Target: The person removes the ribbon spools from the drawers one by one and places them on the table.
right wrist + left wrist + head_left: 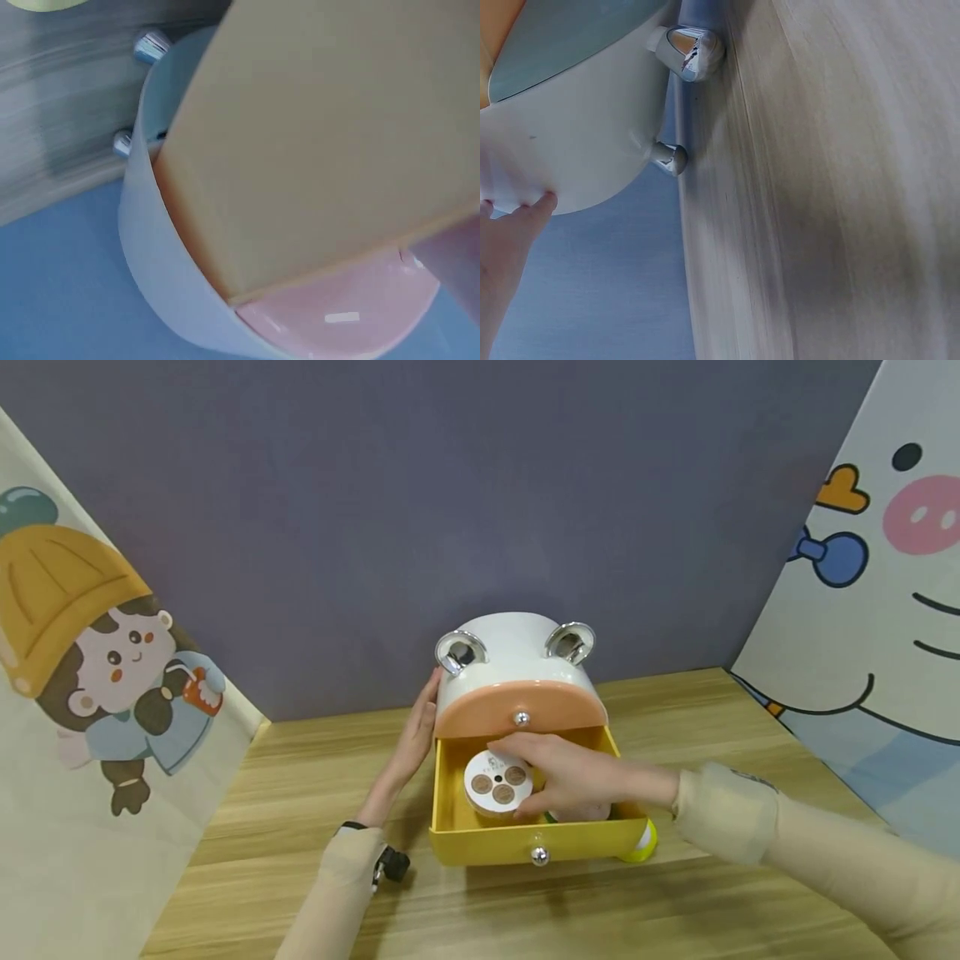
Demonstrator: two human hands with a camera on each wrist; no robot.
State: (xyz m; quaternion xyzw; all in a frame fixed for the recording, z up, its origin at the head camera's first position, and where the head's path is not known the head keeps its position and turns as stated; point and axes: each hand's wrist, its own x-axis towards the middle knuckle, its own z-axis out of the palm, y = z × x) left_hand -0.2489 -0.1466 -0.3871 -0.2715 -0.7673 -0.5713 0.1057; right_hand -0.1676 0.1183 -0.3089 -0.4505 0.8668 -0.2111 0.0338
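Note:
A small rounded white cabinet [510,643] with an orange-pink front has its yellow drawer [480,847] pulled out. Inside the drawer, my right hand [573,772] grips a white round case [491,800] with brown circles on top, thumb at the near edge and fingers at the far one. Beneath that hand, a second round item [585,812] with a pale top and green edge is partly hidden. My left hand [416,739] rests its extended fingers against the cabinet's left side; the left wrist view shows those fingertips on the white wall [577,142].
Mirror-like ears [461,652] stick up from the cabinet, and silver feet [694,52] support it. A yellow-green round object [641,843] sits on the wooden table [300,827] just right of the drawer. A grey wall [375,527] rises behind, with cartoon panels on both sides.

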